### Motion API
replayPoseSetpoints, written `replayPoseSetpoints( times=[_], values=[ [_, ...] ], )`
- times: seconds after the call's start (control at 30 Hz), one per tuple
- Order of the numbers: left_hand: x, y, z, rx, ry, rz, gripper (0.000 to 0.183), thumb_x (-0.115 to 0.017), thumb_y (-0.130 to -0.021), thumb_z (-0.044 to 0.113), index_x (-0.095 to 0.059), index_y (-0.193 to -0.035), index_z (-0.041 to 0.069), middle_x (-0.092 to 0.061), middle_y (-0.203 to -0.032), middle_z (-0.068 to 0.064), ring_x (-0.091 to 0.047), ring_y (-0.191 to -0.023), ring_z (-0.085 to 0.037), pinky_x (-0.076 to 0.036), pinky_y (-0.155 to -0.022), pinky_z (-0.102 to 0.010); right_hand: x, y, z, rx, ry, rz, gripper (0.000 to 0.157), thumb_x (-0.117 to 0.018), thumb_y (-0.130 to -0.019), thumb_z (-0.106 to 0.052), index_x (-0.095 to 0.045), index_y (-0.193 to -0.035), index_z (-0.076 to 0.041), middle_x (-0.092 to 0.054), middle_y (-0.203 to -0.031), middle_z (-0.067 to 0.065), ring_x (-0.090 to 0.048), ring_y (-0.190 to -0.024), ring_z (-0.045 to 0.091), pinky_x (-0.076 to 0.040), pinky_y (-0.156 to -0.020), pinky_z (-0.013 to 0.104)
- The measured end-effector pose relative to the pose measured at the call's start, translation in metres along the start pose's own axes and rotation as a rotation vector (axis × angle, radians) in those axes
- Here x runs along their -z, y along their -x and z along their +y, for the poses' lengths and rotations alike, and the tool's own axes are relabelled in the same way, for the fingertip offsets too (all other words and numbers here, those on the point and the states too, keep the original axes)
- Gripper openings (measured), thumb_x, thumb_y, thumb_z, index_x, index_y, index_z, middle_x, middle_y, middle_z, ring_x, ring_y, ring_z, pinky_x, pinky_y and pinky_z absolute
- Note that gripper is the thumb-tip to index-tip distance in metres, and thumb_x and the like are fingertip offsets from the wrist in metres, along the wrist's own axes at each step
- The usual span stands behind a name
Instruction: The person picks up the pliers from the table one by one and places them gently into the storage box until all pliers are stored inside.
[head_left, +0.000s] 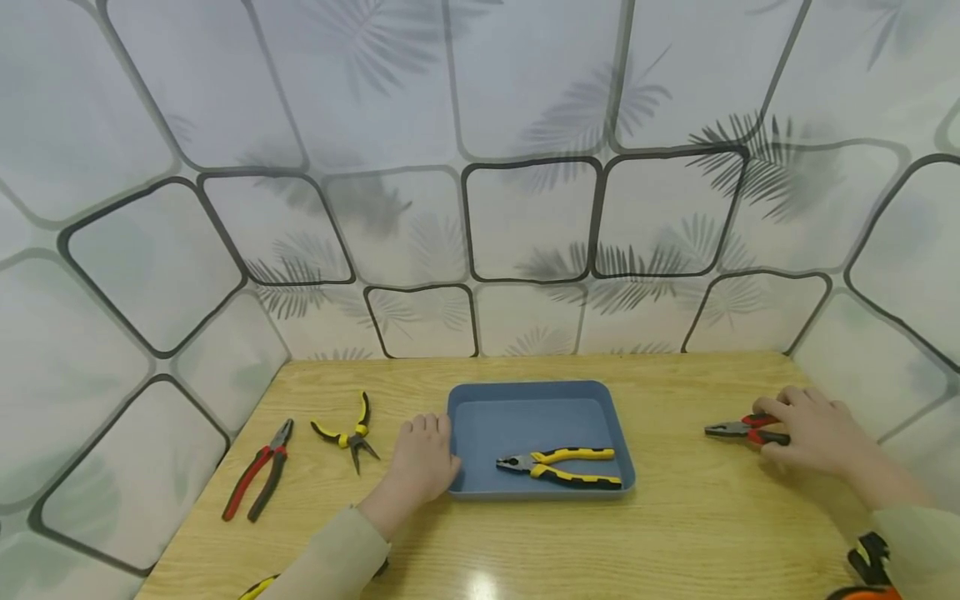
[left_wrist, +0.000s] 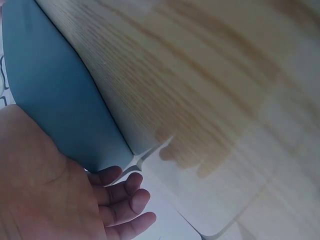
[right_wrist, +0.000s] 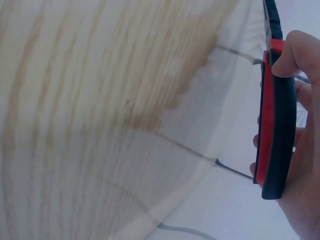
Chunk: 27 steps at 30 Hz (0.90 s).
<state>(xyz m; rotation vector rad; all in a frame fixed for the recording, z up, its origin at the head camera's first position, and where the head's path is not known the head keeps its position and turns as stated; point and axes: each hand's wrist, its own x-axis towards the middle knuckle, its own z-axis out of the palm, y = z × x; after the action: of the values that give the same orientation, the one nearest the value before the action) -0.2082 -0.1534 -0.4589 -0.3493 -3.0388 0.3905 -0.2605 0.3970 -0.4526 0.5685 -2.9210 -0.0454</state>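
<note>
A pair of combination pliers with red and black handles (head_left: 767,437) is gripped by my right hand (head_left: 813,429) at the right side of the table. In the right wrist view, the thumb lies on the black handle (right_wrist: 281,135) and the fingers come round from behind. My left hand (head_left: 422,457) is at the left wall of a blue tray (head_left: 538,494), its fingers loosely bent in the left wrist view and nothing between them. Yellow and black combination pliers (head_left: 558,468) lie in the tray, handles spread and head pointing left.
On the left lie red and black pliers (head_left: 258,475) and small yellow and black long-nose pliers (head_left: 352,433). A yellow-handled tool (head_left: 258,587) is mostly hidden under the left sleeve (head_left: 330,554). An orange tool (head_left: 864,593) shows at the bottom right. A patterned backdrop (head_left: 525,321) encloses the table.
</note>
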Motion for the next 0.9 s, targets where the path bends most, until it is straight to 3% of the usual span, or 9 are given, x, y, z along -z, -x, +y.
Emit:
replayPoseSetpoints(
  times=[0.43, 0.73, 0.9],
  values=[
    [-0.003, -0.001, 0.001, 0.006, 0.01, -0.01, 0.046, -0.05, -0.089, 0.046, -0.048, -0.109, 0.004, -0.051, -0.095, -0.012, -0.05, -0.09, -0.026, -0.043, -0.082, -0.041, 0.016, -0.005, -0.022, 0.022, -0.014, 0.045, 0.059, -0.069, -0.07, -0.064, -0.062, -0.11, -0.022, -0.056, -0.097, 0.009, -0.052, -0.083, 0.029, -0.038, -0.055, 0.044],
    [-0.004, 0.0, 0.001, 0.0, 0.005, 0.007, 0.047, -0.049, -0.09, 0.044, -0.048, -0.112, 0.003, -0.051, -0.097, -0.012, -0.051, -0.092, -0.026, -0.043, -0.083, -0.041, 0.018, -0.009, -0.031, 0.056, -0.02, 0.063, 0.058, -0.069, -0.07, -0.063, -0.063, -0.11, -0.021, -0.057, -0.097, 0.009, -0.052, -0.085, 0.029, -0.039, -0.055, 0.046],
    [-0.003, 0.0, 0.001, 0.005, 0.008, 0.01, 0.045, -0.05, -0.089, 0.043, -0.048, -0.11, 0.003, -0.051, -0.095, -0.012, -0.05, -0.09, -0.026, -0.044, -0.083, -0.041, 0.022, -0.01, -0.036, 0.065, -0.036, 0.058, 0.052, -0.073, -0.071, -0.054, -0.062, -0.111, -0.022, -0.055, -0.096, 0.007, -0.051, -0.086, 0.029, -0.038, -0.056, 0.046]
  ],
)
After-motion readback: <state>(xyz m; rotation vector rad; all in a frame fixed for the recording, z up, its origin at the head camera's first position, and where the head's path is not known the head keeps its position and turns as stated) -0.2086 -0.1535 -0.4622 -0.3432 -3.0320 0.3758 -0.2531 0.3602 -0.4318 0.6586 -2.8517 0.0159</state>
